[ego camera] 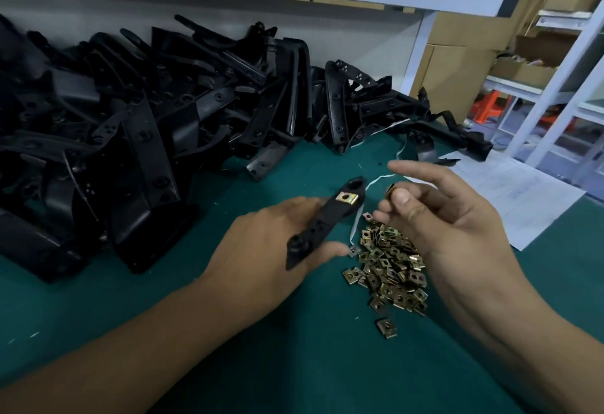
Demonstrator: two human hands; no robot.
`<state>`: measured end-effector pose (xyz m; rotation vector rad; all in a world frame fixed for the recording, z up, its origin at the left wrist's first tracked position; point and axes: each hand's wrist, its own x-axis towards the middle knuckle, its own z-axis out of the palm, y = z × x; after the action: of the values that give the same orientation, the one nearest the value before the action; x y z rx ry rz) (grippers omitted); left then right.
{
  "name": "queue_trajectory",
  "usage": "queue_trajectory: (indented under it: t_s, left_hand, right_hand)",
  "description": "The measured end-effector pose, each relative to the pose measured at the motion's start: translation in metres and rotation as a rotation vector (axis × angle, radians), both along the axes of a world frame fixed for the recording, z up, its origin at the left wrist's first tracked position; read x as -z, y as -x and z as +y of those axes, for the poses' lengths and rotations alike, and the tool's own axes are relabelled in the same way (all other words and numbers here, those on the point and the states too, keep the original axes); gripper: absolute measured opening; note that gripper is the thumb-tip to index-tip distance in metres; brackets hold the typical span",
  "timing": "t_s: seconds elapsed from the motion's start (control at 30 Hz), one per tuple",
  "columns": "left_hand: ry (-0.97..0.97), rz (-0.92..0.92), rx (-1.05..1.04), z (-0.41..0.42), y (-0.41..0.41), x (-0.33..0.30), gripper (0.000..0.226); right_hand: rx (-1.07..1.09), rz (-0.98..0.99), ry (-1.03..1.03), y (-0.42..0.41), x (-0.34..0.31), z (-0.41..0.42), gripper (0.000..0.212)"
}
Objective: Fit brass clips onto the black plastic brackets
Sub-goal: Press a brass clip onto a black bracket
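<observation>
One black bracket (pixel 327 220) lies gripped in the left hand (pixel 274 250), just left of the clip pile (pixel 392 269) on the green worktop (pixel 294 364), a brass clip (pixel 445 198) already seated near its far end. The right hand (pixel 457 217), above the pile, pinches another clip (pixel 391 190), mostly hidden by its thumb. Beyond the pile, heaped brackets (pixel 130 125) blur into shadow.

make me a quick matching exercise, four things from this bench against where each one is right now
Things:
1. bracket with one clip fitted
2. single brass clip
3. loose clip pile
4. bracket heap

Places:
A. on the green mat under the right hand
B. held in the left hand
C. piled at the bench's back left
D. pinched in the right hand

Pairs: 1-B, 2-D, 3-A, 4-C
</observation>
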<state>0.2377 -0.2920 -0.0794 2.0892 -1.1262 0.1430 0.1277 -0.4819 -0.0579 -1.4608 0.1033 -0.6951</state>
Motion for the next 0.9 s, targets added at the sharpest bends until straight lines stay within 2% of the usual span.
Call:
queue_trajectory:
  t_s: [0.07,0.1,0.13,0.23,0.4,0.53,0.9]
  left_hand:
    - [-0.021,-0.121,-0.029,0.001,-0.003,0.000,0.072]
    - [-0.013,-0.127,-0.065,0.002,-0.004,0.001,0.080]
    - [0.004,-0.122,-0.089,0.003,-0.004,0.001,0.077]
    - [0.041,-0.101,-0.098,0.004,-0.003,0.000,0.047]
    - [-0.032,-0.207,-0.194,0.004,-0.006,-0.003,0.068]
    - [-0.055,-0.259,-0.232,0.004,-0.005,-0.003,0.068]
    - [-0.053,-0.255,-0.227,0.003,-0.006,-0.002,0.068]
  right_hand:
    - [-0.025,0.007,-0.073,0.000,-0.001,-0.002,0.024]
    - [-0.039,0.011,-0.118,0.000,-0.001,-0.003,0.024]
    - [-0.050,0.016,-0.158,-0.001,-0.001,-0.004,0.024]
    - [-0.075,0.041,-0.205,-0.001,-0.001,-0.004,0.023]
    - [-0.158,0.083,-0.160,0.001,-0.001,-0.001,0.026]
    - [-0.187,0.106,-0.119,0.001,-0.001,0.003,0.028]
    - [-0.219,0.140,-0.013,0.001,0.001,0.009,0.021]
